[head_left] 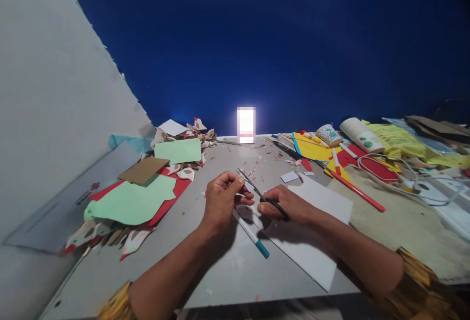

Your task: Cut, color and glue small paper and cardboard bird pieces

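My right hand [286, 203] grips a pair of scissors [256, 190] with black handles, its blades slightly apart and pointing up and left. The fingers of my left hand [224, 197] are pinched beside the blades on what looks like a small white piece of paper [248, 188], mostly hidden by the fingers. Beneath my hands, a white marker [247, 232] with a teal cap lies on the grey table. A large white sheet [304, 246] lies under my right hand and forearm. Just beyond it rests a small white paper rectangle [290, 177].
Green paper [135, 200], red paper [172, 205] and brown card [144, 170] are piled at left. On the right are a red pen [360, 192], yellow paper [312, 148], a white cable [411, 163] and a paper cup [362, 135]. Scraps dot the grey table [220, 276]. A blue wall stands behind.
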`<state>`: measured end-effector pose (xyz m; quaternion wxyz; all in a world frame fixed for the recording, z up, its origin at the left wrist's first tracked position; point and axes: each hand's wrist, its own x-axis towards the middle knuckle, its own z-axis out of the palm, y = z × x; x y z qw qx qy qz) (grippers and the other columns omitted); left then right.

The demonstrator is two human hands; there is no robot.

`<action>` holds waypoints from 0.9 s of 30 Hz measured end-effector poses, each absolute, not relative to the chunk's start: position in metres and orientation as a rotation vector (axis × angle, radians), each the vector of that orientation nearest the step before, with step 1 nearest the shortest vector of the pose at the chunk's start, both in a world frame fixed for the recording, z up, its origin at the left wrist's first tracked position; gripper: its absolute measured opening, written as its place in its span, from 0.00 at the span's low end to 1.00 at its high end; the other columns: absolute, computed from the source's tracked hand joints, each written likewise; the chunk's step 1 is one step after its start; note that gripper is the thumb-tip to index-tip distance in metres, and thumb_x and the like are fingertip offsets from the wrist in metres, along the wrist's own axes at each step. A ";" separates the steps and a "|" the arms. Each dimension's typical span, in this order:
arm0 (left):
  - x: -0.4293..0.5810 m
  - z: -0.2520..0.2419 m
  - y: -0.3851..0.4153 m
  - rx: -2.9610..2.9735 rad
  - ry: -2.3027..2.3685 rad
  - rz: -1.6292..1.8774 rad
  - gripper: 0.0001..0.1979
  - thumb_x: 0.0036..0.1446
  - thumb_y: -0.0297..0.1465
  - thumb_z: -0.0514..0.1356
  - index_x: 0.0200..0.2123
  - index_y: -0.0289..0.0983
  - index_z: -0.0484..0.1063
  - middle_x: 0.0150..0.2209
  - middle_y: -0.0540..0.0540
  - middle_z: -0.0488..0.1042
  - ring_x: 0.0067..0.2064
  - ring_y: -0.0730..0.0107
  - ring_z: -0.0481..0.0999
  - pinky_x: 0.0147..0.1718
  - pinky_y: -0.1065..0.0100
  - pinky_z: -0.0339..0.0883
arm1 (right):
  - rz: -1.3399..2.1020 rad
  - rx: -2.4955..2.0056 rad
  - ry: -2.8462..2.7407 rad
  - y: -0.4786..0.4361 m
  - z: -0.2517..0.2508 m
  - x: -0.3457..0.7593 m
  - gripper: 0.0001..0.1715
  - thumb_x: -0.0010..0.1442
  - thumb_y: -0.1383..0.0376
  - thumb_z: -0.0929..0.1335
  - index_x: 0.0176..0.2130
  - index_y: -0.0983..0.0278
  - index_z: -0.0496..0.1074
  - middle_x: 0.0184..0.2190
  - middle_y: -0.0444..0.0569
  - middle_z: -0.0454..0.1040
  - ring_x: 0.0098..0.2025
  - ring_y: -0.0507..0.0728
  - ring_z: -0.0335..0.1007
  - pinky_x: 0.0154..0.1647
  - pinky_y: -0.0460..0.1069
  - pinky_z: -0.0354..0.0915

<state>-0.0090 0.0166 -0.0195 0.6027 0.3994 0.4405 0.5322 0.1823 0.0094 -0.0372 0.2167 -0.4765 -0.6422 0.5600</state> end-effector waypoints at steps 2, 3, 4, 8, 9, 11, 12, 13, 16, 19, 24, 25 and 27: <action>-0.009 -0.020 0.016 0.909 1.013 1.229 0.12 0.49 0.35 0.69 0.27 0.36 0.70 0.20 0.49 0.76 0.18 0.70 0.75 0.17 0.75 0.66 | 1.533 -1.348 -1.746 0.008 -0.038 0.180 0.28 0.55 0.48 0.73 0.20 0.64 0.63 0.16 0.39 0.58 0.21 0.48 0.51 0.21 0.45 0.48; -0.008 -0.020 0.017 0.899 1.013 1.231 0.12 0.49 0.35 0.70 0.27 0.36 0.70 0.20 0.49 0.76 0.18 0.70 0.75 0.17 0.75 0.66 | 1.520 -1.361 -1.734 0.008 -0.038 0.179 0.28 0.55 0.48 0.73 0.20 0.64 0.62 0.16 0.39 0.56 0.21 0.48 0.49 0.21 0.46 0.48; -0.008 -0.020 0.017 0.888 1.013 1.236 0.12 0.48 0.35 0.70 0.27 0.36 0.69 0.20 0.50 0.75 0.17 0.71 0.74 0.16 0.75 0.66 | 1.507 -1.374 -1.728 0.007 -0.038 0.178 0.28 0.54 0.49 0.73 0.20 0.64 0.62 0.16 0.38 0.55 0.21 0.48 0.49 0.21 0.46 0.47; -0.006 -0.023 0.017 0.831 0.995 1.254 0.13 0.48 0.34 0.70 0.27 0.36 0.69 0.21 0.50 0.75 0.18 0.70 0.75 0.17 0.74 0.66 | 1.443 -1.430 -1.730 0.003 -0.036 0.172 0.25 0.55 0.49 0.72 0.21 0.65 0.68 0.16 0.40 0.59 0.22 0.48 0.50 0.22 0.46 0.48; -0.006 -0.024 0.017 0.815 0.984 1.263 0.12 0.48 0.34 0.70 0.28 0.37 0.69 0.21 0.50 0.75 0.18 0.71 0.75 0.17 0.74 0.67 | 1.430 -1.431 -1.736 0.002 -0.035 0.170 0.26 0.55 0.48 0.71 0.21 0.66 0.69 0.16 0.41 0.60 0.22 0.48 0.51 0.22 0.47 0.48; -0.005 -0.028 0.016 0.792 0.961 1.286 0.12 0.49 0.34 0.70 0.29 0.37 0.69 0.21 0.51 0.75 0.18 0.71 0.75 0.19 0.74 0.68 | 1.419 -1.424 -1.737 0.001 -0.034 0.168 0.27 0.55 0.47 0.70 0.21 0.66 0.69 0.16 0.42 0.61 0.22 0.49 0.52 0.23 0.47 0.49; -0.004 -0.030 0.016 0.787 0.951 1.295 0.13 0.49 0.34 0.70 0.29 0.37 0.69 0.21 0.51 0.75 0.18 0.72 0.74 0.19 0.74 0.68 | 1.420 -1.422 -1.731 0.001 -0.034 0.168 0.28 0.55 0.46 0.71 0.21 0.66 0.69 0.16 0.42 0.60 0.23 0.49 0.52 0.23 0.47 0.50; -0.004 -0.031 0.016 0.786 0.942 1.298 0.13 0.49 0.34 0.70 0.29 0.37 0.69 0.22 0.51 0.75 0.18 0.72 0.74 0.19 0.74 0.68 | 1.420 -1.425 -1.722 0.001 -0.033 0.168 0.28 0.54 0.46 0.71 0.20 0.66 0.68 0.16 0.41 0.60 0.23 0.49 0.53 0.23 0.47 0.50; -0.003 -0.033 0.016 0.789 0.925 1.296 0.13 0.50 0.35 0.70 0.30 0.38 0.69 0.22 0.51 0.75 0.18 0.71 0.74 0.19 0.73 0.67 | 1.409 -1.452 -1.699 0.001 -0.033 0.168 0.28 0.53 0.47 0.73 0.20 0.65 0.65 0.16 0.41 0.59 0.23 0.49 0.52 0.23 0.47 0.50; -0.002 -0.034 0.015 0.783 0.917 1.307 0.13 0.51 0.35 0.70 0.30 0.37 0.69 0.22 0.51 0.75 0.20 0.72 0.75 0.21 0.74 0.68 | 1.413 -1.445 -1.692 0.000 -0.036 0.167 0.29 0.54 0.46 0.72 0.20 0.65 0.66 0.16 0.41 0.60 0.22 0.49 0.54 0.23 0.47 0.51; 0.001 -0.036 0.012 0.764 0.910 1.340 0.14 0.50 0.36 0.71 0.29 0.37 0.69 0.22 0.52 0.74 0.20 0.75 0.71 0.21 0.75 0.67 | 1.400 -1.414 -1.684 0.001 -0.044 0.166 0.32 0.55 0.43 0.73 0.20 0.66 0.67 0.15 0.41 0.59 0.22 0.49 0.53 0.22 0.46 0.48; 0.002 -0.037 0.012 0.763 0.906 1.346 0.14 0.50 0.36 0.72 0.29 0.37 0.69 0.22 0.52 0.74 0.20 0.76 0.71 0.21 0.75 0.66 | 1.398 -1.412 -1.687 0.001 -0.044 0.166 0.32 0.55 0.43 0.73 0.20 0.66 0.67 0.15 0.41 0.59 0.22 0.49 0.53 0.21 0.46 0.48; 0.004 -0.038 0.012 0.761 0.892 1.350 0.15 0.48 0.36 0.73 0.28 0.36 0.70 0.23 0.52 0.74 0.21 0.77 0.71 0.21 0.76 0.65 | 1.384 -1.404 -1.687 0.002 -0.043 0.165 0.31 0.56 0.44 0.72 0.20 0.65 0.66 0.15 0.41 0.59 0.22 0.49 0.52 0.21 0.46 0.47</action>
